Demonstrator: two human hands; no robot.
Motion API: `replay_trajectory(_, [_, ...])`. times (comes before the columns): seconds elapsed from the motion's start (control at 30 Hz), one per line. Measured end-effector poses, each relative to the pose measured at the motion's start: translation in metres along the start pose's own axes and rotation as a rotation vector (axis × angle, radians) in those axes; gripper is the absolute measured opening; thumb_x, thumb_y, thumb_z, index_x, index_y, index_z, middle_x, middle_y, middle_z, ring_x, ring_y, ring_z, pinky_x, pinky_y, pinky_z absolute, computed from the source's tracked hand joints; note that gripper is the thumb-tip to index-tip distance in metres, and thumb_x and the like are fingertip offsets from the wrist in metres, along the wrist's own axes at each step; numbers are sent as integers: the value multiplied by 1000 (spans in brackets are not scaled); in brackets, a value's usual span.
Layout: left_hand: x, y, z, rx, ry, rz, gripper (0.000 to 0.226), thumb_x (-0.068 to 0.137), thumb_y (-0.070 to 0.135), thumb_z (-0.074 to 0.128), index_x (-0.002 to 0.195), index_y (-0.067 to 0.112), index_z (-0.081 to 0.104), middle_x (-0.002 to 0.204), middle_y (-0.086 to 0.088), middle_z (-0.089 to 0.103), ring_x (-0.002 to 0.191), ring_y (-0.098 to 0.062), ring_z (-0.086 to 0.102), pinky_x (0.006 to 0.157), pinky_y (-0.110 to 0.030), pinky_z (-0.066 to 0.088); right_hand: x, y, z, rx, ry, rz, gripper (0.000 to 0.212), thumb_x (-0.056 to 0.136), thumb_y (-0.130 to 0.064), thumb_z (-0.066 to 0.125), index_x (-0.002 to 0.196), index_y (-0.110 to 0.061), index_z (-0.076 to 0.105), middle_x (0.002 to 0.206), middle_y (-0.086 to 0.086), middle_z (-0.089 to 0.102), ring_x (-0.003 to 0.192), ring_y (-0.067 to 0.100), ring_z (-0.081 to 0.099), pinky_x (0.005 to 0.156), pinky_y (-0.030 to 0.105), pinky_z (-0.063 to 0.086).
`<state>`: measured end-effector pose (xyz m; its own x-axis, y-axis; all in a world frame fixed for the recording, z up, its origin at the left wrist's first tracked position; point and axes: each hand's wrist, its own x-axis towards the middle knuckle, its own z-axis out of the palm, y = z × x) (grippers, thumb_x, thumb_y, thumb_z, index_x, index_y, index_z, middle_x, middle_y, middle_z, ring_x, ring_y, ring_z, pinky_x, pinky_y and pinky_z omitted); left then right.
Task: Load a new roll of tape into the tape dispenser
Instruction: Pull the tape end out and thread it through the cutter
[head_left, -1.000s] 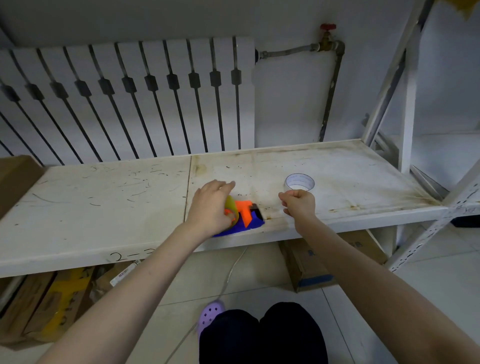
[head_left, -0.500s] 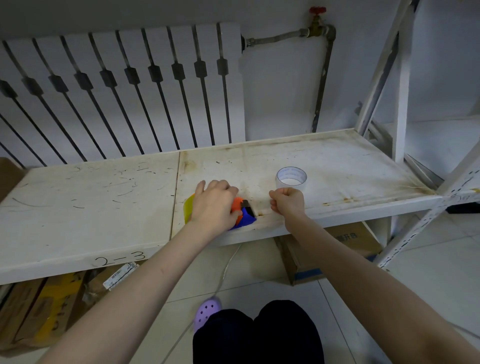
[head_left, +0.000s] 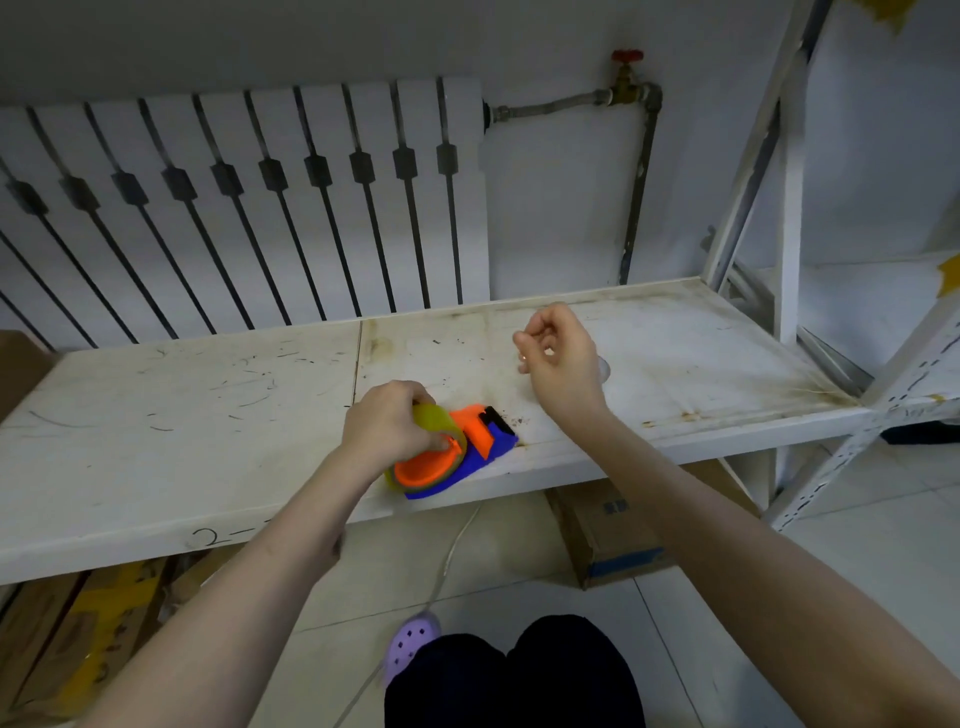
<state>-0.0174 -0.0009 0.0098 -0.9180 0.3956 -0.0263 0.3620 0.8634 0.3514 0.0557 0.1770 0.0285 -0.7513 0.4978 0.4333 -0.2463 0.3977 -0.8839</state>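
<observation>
The tape dispenser (head_left: 488, 454) lies on its side near the front edge of the white shelf (head_left: 182, 441); it has a blue base, an orange hub and a black cutter. A yellowish translucent tape roll (head_left: 441, 422) sits around the orange hub. My left hand (head_left: 387, 428) grips this roll from the left. My right hand (head_left: 558, 358) hovers above the shelf behind the dispenser, fingers curled and pinched, with nothing visible in them. A clear tape roll (head_left: 603, 369) on the shelf is almost wholly hidden behind that hand.
A white radiator (head_left: 249, 208) and a pipe with a red valve (head_left: 627, 57) stand behind the shelf. Shelf uprights (head_left: 787, 208) rise at the right. Cardboard boxes (head_left: 608, 530) lie under the shelf. My knees and a purple shoe (head_left: 410, 642) are below.
My right hand has lifted from the shelf beside the cutter and moved back over the clear roll. My left hand has shifted on the yellow roll, uncovering the orange hub.
</observation>
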Motion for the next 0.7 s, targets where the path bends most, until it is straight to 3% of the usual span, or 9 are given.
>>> replay_trajectory(0.1, [-1,6,-3,49,-1,-1,46,56,50,79,93,29,61,103,3,63,98,-23,57,76,-34,48,-2,-33,8,-62,-78,-195,12,89,-7,55,84,-17,50,76,-7,50,72,15,53,63,35,56])
replay_trajectory(0.23, [-4,19,-4,143,7,46,44,55,47,77,90,27,60,91,5,61,94,-23,58,73,-33,37,1,-57,11,-74,-79,-308,8,88,-9,56,84,-15,51,76,-7,51,73,15,53,64,37,54])
replay_trajectory(0.37, [-4,7,-9,174,14,94,56,58,43,76,108,29,56,109,5,62,105,-24,57,85,-38,38,2,-45,-3,-4,24,-91,10,88,-6,57,85,-15,53,75,-4,54,69,12,55,61,23,53])
replay_trajectory(0.47, [-4,5,-14,231,7,127,51,61,45,73,108,30,58,111,4,63,105,-23,56,84,-39,37,1,-33,-8,74,121,18,7,89,-6,58,86,-11,53,79,9,57,68,18,57,57,15,51])
replay_trajectory(0.6, [-3,2,-16,241,-15,127,54,61,48,75,110,31,58,114,4,61,109,-23,55,87,-40,39,2,-15,-8,121,191,104,17,88,-8,60,78,-20,52,74,4,57,62,14,58,54,14,49])
replay_trajectory(0.7, [-3,-7,-17,250,-67,113,62,61,44,77,117,30,55,122,5,59,116,-23,52,91,-41,38,-2,15,-9,147,230,343,14,86,-7,60,76,-15,54,70,3,59,57,10,59,59,20,52])
